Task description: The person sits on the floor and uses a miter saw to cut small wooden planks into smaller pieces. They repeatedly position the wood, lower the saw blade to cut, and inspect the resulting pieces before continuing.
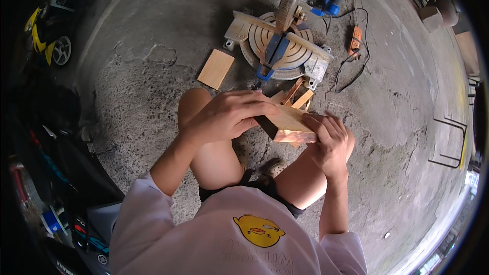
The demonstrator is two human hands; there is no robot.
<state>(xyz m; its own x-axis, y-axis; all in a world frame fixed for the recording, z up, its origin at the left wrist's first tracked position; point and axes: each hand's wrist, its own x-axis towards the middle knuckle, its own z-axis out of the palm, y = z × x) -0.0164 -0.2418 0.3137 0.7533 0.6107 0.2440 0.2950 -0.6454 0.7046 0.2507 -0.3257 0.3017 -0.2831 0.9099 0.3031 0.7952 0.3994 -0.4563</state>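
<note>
Between my two hands is a thick wooden board [291, 121], held up over my knees and tilted so that its top face and near edge show. My left hand [234, 113] grips its left end, fingers over the upper face. At the other end my right hand [328, 135] is closed round the right edge, knuckles up. Beyond the board stands a miter saw [277, 46] on the floor, with a blue handle and a round slotted base. Several wood offcuts [302, 99] lie below the saw, partly hidden by the board. A flat rectangular wood piece [216, 69] lies left of the saw.
An orange power strip [355, 40] with a black cord rests on the rough concrete floor right of the saw. Dark motorbike parts [61, 173] crowd the left side, with a yellow-trimmed vehicle [41, 40] farther off. A thin metal frame [451, 142] stands at the far right.
</note>
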